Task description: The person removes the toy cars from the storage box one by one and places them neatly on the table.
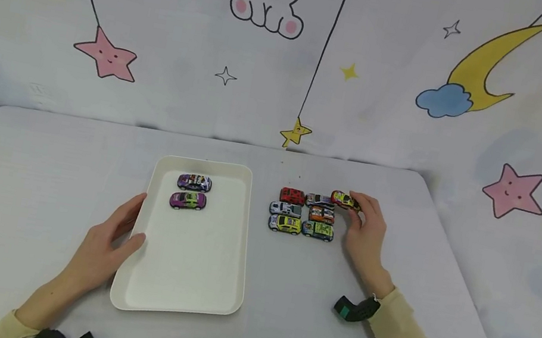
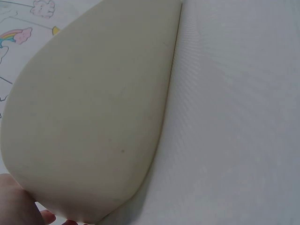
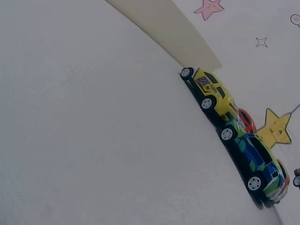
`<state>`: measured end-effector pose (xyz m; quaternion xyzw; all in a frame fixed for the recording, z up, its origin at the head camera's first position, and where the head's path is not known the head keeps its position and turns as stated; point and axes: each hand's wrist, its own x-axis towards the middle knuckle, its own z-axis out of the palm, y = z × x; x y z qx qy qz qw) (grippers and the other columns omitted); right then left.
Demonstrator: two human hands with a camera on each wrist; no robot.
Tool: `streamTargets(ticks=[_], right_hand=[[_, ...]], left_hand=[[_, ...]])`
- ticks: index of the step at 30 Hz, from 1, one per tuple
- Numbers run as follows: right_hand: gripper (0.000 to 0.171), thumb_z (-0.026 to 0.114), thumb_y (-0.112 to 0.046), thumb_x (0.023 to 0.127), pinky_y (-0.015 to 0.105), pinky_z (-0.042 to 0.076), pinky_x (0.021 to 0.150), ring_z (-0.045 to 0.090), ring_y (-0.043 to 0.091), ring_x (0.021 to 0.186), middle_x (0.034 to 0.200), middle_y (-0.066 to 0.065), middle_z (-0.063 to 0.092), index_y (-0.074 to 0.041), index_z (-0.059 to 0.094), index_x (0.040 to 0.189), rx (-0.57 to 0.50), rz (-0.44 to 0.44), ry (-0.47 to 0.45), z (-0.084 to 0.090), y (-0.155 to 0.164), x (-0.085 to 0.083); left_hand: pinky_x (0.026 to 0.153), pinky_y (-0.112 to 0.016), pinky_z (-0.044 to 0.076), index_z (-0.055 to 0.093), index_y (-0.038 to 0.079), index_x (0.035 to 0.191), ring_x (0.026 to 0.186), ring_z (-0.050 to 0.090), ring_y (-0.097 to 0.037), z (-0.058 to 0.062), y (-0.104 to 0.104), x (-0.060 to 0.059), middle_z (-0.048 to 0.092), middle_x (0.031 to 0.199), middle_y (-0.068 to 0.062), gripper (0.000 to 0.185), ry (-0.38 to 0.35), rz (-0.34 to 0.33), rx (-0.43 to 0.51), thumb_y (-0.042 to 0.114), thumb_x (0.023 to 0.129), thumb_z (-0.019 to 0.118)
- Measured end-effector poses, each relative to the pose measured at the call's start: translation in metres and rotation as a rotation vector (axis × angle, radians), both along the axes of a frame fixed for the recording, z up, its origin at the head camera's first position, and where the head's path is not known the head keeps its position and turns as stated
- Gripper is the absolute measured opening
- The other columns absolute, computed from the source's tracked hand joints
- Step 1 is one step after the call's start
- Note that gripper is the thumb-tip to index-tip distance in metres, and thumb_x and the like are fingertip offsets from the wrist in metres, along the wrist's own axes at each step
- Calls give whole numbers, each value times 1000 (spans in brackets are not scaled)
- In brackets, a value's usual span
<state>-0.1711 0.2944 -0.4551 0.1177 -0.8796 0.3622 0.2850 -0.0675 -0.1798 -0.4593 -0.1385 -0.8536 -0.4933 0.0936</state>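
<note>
My left hand (image 1: 95,253) grips the left rim of a white tray (image 1: 187,275), thumb over the edge and fingers along the outer side. In the left wrist view the tray wall (image 2: 89,108) fills much of the picture. Two purple toy cars, one (image 1: 195,182) above the other (image 1: 188,200), sit in the tray's upper part. My right hand (image 1: 367,240) pinches a yellow and red toy car (image 1: 344,200) at the top right of a car group. That group has a red car (image 1: 292,196), an orange car (image 1: 321,214), a yellow car (image 1: 285,224) and a green car (image 1: 318,230).
Two silvery cars, one (image 1: 285,209) at the left and another (image 1: 318,200) at the top, belong to the same cluster. The white table (image 1: 286,329) ends at a patterned backdrop (image 1: 172,79). A dark wrist strap (image 1: 356,308) hangs beside the right sleeve.
</note>
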Motion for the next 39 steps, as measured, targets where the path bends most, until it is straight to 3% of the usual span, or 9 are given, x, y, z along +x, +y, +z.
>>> streamTargets(ticks=[8,22,30,39], right_hand=[[36,61,16,88,37,45,86,61,34,108,119,19,64,4,66,122,84,-35,-120,3,17,-1],[40,52,20,90,51,51,90,60,39,111,124,21,62,4,63,125,118,-5,-187,0,15,-3],[42,49,18,90,44,48,80,59,34,99,126,21,61,4,62,128,140,-13,-211,1,11,-3],[43,49,17,89,42,45,80,56,32,98,128,21,60,4,61,129,126,-33,-237,2,11,-2]], left_hand=[[102,-1,34,33,16,157,127,44,12,-4,2,1,46,151,-20,69,-20,4,-5,4,96,62],[100,0,34,34,15,156,126,44,14,1,0,1,47,150,-21,71,-1,2,-9,1,93,64],[100,0,34,33,14,157,125,42,17,-1,-1,1,46,152,-19,69,-22,18,-24,3,95,63],[101,0,34,33,14,157,126,42,16,-2,-1,0,46,151,-20,68,-27,17,-19,3,95,61]])
